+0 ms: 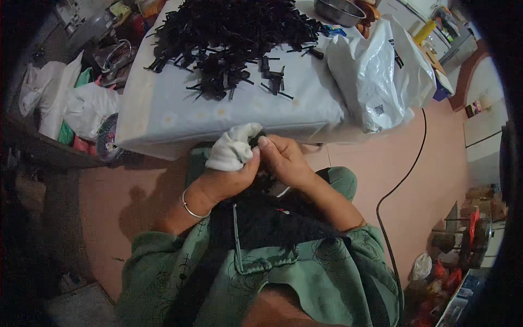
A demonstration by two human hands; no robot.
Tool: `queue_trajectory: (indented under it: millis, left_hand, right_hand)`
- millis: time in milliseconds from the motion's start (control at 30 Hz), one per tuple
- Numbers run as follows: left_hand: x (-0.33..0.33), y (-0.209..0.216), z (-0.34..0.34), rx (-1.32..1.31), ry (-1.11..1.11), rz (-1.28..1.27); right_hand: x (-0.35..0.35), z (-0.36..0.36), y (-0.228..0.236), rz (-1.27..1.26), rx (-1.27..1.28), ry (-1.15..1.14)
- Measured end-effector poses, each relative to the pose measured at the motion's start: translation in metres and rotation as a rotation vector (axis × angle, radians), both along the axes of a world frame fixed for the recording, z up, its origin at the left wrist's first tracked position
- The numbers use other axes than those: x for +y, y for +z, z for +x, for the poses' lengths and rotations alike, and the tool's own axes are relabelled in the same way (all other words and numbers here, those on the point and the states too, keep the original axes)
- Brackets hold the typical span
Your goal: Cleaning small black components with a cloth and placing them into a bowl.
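My left hand has white cloth, seemingly a glove, over its fingers, while the thumb is bare. It is closed, with its thumb bent in toward a small black piece, mostly hidden by the fingers. From the other side my right hand, bare, pinches the same piece between thumb and fingers. Both hands meet over my lap, just short of the table's front edge. On the table beyond them lies a large heap of black plastic parts with thin stems. A few loose parts lie at its near side.
A large white plastic bag stands at the table's right, with a metal bowl behind it. White bags crowd a shelf at left. A black cable runs across the floor at right, near a fan-like object.
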State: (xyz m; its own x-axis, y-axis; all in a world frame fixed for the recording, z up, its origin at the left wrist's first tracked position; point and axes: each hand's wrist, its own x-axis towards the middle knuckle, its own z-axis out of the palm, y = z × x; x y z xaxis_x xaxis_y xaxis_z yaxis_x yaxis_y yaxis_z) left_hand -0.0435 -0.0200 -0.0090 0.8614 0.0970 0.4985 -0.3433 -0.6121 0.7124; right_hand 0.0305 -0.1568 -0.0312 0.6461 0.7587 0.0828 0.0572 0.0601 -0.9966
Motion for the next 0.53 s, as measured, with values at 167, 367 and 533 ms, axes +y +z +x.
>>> queue_trajectory:
  millis: [167, 367, 533]
  left_hand:
    - [0.009, -0.014, 0.008, 0.06, -0.031, -0.471]
    - [0.014, -0.009, 0.004, 0.278, 0.045, -0.663]
    - [0.008, -0.002, -0.005, 0.358, -0.177, -0.429]
  right_hand:
    - [-0.005, 0.008, 0.003, -0.032, -0.248, -0.102]
    - [-0.017, 0.013, 0.005, -0.106, -0.571, -0.042]
    - [-0.014, 0.006, 0.02, -0.07, -0.367, -0.099]
